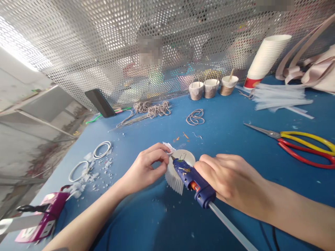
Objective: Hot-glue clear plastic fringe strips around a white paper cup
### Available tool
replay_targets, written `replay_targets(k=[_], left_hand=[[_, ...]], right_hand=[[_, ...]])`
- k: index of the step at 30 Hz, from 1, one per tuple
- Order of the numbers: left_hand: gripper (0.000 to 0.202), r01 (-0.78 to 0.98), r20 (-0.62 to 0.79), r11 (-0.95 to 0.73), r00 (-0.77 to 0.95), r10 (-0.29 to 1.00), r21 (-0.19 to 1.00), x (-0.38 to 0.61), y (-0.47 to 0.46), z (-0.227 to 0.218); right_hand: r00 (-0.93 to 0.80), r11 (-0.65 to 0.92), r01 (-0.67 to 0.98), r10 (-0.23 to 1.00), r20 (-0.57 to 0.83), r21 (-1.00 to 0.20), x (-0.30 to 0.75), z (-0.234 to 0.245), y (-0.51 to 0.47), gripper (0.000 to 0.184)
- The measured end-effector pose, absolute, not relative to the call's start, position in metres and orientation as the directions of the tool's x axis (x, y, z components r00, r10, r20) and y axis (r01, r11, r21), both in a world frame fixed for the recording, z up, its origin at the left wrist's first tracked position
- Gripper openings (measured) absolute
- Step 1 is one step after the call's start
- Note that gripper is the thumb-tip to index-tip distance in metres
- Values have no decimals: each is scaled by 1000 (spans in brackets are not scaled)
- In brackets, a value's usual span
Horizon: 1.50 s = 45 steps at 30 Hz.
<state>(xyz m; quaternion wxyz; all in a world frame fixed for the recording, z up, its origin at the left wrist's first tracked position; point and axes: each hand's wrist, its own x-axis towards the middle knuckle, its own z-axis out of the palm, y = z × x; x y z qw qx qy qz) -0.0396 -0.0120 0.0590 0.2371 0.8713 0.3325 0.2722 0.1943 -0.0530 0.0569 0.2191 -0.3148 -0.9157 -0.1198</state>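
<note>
A pale round piece (187, 153) with a ribbed side is held on a blue table (146, 219), centre, its left edge pinched by the curled left hand (149, 167) beside scalloped lace (169, 147). A blue glue gun (192, 179) is gripped in the closed right hand (230, 181), its nozzle pointed at that edge; part of the piece is hidden by the gun. The left side is taken up by two white rings (94, 152), scraps (89, 177) and a purple power strip (51, 212). Beyond the hands are placed a leaning phone (99, 103), bundled cord (158, 109), a smaller cord coil (195, 123) and three little baskets (211, 90). At right are seen stacked cups (269, 57), white strips (280, 97), ribbon (311, 69) and scissors (277, 135) with one yellow handle and one red. The back is closed off by a perforated screen (110, 52). On the lowest cup a red band is marked in a paler colour, too small to be read
</note>
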Motion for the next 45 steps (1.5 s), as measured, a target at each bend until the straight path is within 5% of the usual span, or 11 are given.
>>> replay_targets(k=[18, 36, 45], left_hand=[[20, 453, 312, -652, 619, 721, 608, -38, -13, 58], [21, 431, 320, -651, 619, 717, 625, -35, -15, 59], [22, 447, 308, -639, 610, 730, 626, -34, -15, 58]], right_hand=[[-739, 749, 639, 534, 412, 175, 193, 58, -60, 25], [-675, 708, 701, 617, 405, 90, 192, 58, -65, 25], [-646, 655, 740, 628, 433, 154, 192, 59, -67, 27]])
